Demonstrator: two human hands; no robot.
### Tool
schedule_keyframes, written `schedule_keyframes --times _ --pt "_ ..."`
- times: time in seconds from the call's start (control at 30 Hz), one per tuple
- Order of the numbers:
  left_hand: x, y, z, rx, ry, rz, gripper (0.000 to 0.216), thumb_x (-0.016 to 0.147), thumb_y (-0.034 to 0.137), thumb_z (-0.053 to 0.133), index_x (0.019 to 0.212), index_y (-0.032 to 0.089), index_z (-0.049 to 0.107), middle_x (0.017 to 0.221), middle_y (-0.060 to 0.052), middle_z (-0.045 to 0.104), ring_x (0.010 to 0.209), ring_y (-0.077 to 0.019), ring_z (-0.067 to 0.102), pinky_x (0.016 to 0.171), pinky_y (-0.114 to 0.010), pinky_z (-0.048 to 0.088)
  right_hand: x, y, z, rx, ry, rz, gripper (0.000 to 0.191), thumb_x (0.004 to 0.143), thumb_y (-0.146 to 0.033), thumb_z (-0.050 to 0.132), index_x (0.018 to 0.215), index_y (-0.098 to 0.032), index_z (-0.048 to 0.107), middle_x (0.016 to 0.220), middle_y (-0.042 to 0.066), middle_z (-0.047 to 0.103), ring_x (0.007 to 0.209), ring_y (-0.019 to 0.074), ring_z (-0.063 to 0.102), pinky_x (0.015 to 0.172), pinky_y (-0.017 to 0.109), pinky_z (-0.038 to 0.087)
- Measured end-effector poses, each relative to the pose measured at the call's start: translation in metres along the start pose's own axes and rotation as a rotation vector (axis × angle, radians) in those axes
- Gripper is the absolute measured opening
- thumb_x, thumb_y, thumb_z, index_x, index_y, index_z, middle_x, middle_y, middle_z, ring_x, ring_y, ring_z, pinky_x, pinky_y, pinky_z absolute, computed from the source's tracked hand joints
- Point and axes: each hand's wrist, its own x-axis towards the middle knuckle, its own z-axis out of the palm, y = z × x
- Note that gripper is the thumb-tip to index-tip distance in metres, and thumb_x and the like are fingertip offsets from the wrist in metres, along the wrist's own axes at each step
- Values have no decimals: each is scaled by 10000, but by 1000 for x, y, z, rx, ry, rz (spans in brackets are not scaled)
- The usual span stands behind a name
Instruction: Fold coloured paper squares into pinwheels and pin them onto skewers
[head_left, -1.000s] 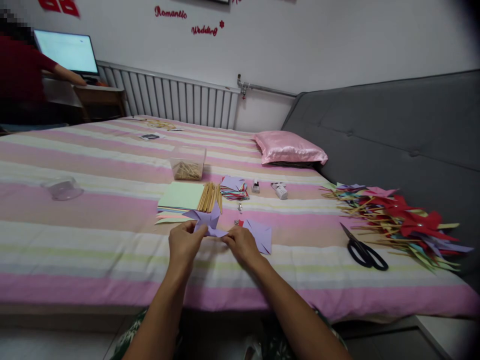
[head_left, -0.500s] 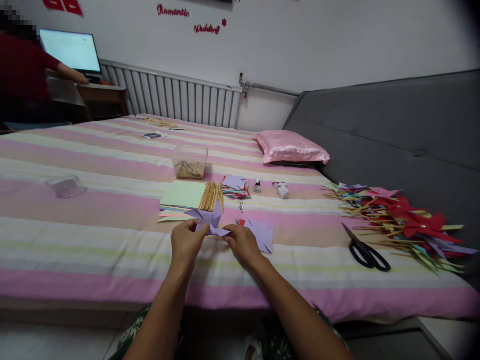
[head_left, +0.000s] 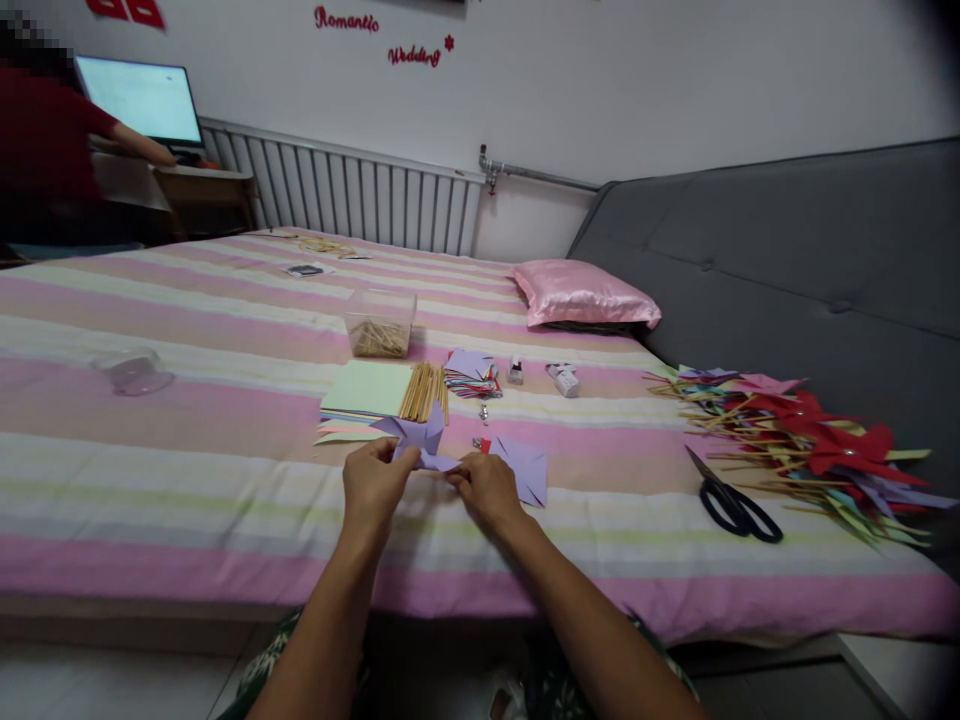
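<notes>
A purple paper pinwheel (head_left: 421,437) is held between my two hands, just above the striped bedspread. My left hand (head_left: 375,482) pinches its folded middle from the left, thumb on top. At its right-hand tip, the fingers of my right hand (head_left: 484,486) are closed on the paper edge. Flat beside my right hand lies a purple paper square (head_left: 526,470) with slits cut in from its corners. Behind the pinwheel are a stack of coloured paper sheets (head_left: 365,390) and a row of thin wooden sticks (head_left: 424,392).
A clear box (head_left: 380,325) of small sticks stands farther back, near a pile of cut paper (head_left: 471,374). Black-handled scissors (head_left: 733,503) and a heap of finished pinwheels (head_left: 844,448) lie to the right. A clear lid (head_left: 133,373) is at left. A person in red (head_left: 45,140) sits by a monitor.
</notes>
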Motion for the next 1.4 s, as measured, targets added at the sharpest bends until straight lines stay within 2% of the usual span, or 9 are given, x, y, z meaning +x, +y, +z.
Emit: schedule_keyframes --times 0.2,0.43,0.67,0.83,1.07,1.17,1.27,1.33,1.4 --pt "-2 3 0 -37 7 -26 119 582 258 612 584 151 663 523 8 608 527 -137 519 518 -237 373 5 0 5 -72 -4 -1 148 799 -243 600 872 -245 729 911 52 718 853 208 642 661 266 395" --pt "-2 5 2 -66 -10 -35 125 565 269 619 577 151 660 515 11 606 516 -133 510 507 -232 369 10 2 14 -111 5 11 208 804 -235 576 982 -248 681 990 58 689 901 211 610 684 276 390" --pt "-4 12 3 -109 -35 -75 148 552 287 628 560 142 653 496 10 590 497 -125 494 492 -233 364 11 3 21 -125 22 15 241 891 -275 432 968 -220 653 966 86 662 857 219 606 681 294 385" --pt "-3 11 2 -105 -48 -79 150 566 292 623 563 145 651 494 13 579 501 -120 488 491 -228 373 12 7 22 -91 25 25 252 890 -204 403 1010 -231 623 963 66 657 884 202 592 690 275 378" --pt "-5 13 3 -169 -68 -84 162 573 303 652 599 143 650 520 17 573 528 -112 480 507 -216 394 11 6 22 16 75 44 215 855 -220 455 855 -210 669 900 74 669 836 208 595 676 276 369" --pt "-6 15 3 -185 -70 -75 152 580 299 650 599 148 637 516 26 552 527 -108 465 507 -211 395 11 5 16 106 108 39 156 798 -191 515 782 -204 670 832 62 675 805 203 597 671 269 373" --pt "-6 16 2 -203 -60 -57 150 590 301 649 592 155 616 506 36 527 517 -102 445 505 -210 392 13 10 2 229 172 40 149 753 -145 525 798 -196 657 826 48 680 790 189 595 686 265 392" --pt "-6 17 2 -212 -51 -49 152 591 301 651 585 157 601 502 40 519 511 -100 435 504 -211 387 13 16 -11 327 229 40 146 787 -183 496 826 -184 636 846 41 678 748 162 588 679 252 411" --pt "-6 17 2 -215 -51 -48 153 590 301 651 584 157 599 499 41 516 504 -99 431 504 -214 382 10 19 -22 411 270 37 188 832 -271 460 881 -165 607 832 44 663 640 134 557 600 235 416"
